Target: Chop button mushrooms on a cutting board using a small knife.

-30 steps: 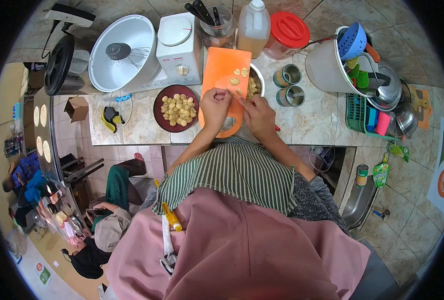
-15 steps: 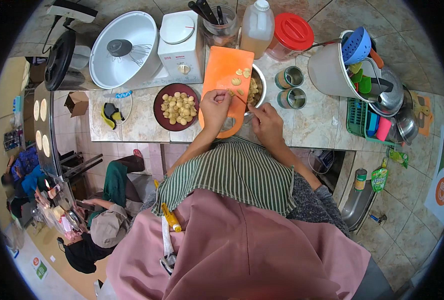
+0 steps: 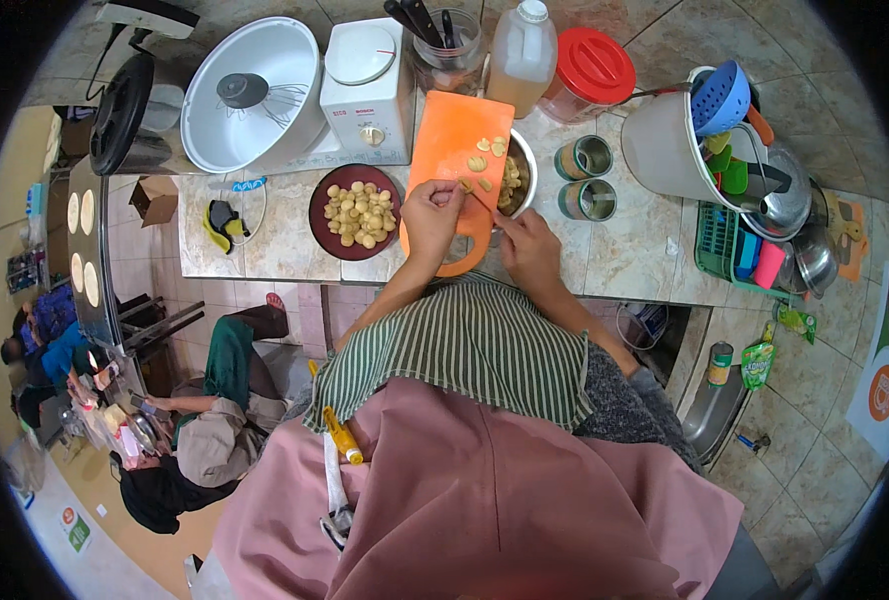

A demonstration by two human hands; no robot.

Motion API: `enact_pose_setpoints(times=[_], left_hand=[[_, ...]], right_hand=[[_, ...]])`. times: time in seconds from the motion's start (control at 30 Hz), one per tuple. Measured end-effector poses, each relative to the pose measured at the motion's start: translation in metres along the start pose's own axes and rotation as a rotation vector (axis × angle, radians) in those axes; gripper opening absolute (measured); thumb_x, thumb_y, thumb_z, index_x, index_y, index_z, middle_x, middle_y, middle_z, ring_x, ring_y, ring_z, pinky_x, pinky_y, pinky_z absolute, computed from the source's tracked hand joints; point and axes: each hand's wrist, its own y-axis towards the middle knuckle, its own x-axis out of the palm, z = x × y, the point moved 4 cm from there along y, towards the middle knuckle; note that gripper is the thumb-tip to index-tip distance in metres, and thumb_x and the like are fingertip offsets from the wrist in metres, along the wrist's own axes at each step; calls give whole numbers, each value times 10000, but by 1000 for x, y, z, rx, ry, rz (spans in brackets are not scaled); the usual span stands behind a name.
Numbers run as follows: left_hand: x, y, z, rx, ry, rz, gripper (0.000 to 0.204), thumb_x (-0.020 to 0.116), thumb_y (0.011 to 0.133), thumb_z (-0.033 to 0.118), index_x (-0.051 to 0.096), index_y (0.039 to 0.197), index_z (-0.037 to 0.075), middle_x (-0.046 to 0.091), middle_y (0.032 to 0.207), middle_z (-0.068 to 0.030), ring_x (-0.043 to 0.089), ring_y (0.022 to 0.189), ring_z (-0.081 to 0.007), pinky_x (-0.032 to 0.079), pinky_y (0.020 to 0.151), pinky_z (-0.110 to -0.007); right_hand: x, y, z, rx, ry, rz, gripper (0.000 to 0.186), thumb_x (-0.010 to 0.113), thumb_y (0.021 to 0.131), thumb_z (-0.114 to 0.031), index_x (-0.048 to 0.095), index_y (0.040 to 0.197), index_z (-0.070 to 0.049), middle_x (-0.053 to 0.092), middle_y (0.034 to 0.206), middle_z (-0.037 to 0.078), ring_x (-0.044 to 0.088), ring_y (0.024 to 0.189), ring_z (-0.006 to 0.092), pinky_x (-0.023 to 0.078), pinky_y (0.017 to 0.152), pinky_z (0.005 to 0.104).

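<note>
An orange cutting board (image 3: 450, 135) lies on the counter in front of me, its handle end nearest me. My left hand (image 3: 435, 220) pinches a small mushroom piece (image 3: 466, 186) down on the board. My right hand (image 3: 531, 250) is closed around a small knife (image 3: 483, 201), whose thin blade points at that piece; the handle is hidden in the fist. A few mushroom slices (image 3: 478, 163) lie farther up the board. Partly under the board's right edge stands a metal bowl (image 3: 532, 170) with cut mushrooms in it. On the left, a maroon plate (image 3: 318, 222) holds whole mushrooms (image 3: 361, 212).
A stand mixer (image 3: 370, 100) with a white bowl (image 3: 200, 130), a plastic jug (image 3: 518, 60) and a red-lidded container (image 3: 593, 70) line the back. Two opened cans (image 3: 587, 200) stand right of the metal bowl, near a bucket of utensils (image 3: 655, 150). Another person (image 3: 215, 440) sits at left.
My right hand has shifted slightly left, bringing the knife blade a little closer to my left fingers. The left hand stays in place on the board.
</note>
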Motion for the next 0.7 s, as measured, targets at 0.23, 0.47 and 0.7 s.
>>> enact_pose_setpoints(times=[0.23, 0.47, 0.7], left_hand=[[2, 1, -7, 49, -79, 0, 174, 742, 927, 100, 732, 985, -63, 763, 852, -119, 711, 748, -113, 549, 676, -245], [0, -1, -6, 4, 36, -16, 158, 734, 923, 82, 735, 994, -60, 755, 871, -122, 720, 773, -133, 553, 690, -265], [-8, 0, -3, 63, 62, 0, 156, 742, 906, 96, 740, 980, -41, 733, 906, -150, 722, 788, -175, 551, 694, -289]], right_hand=[[-9, 22, -13, -31, 18, 62, 364, 695, 773, -38, 748, 1126, -110, 575, 864, 86, 634, 777, 260, 536, 646, 381], [2, 36, -14, -48, 7, -32, 333, 690, 783, -54, 741, 1109, -104, 587, 890, 82, 637, 820, 262, 554, 674, 384], [7, 19, -3, -14, 77, -18, 328, 691, 770, -42, 752, 1090, -87, 590, 868, 100, 643, 828, 280, 556, 703, 400]])
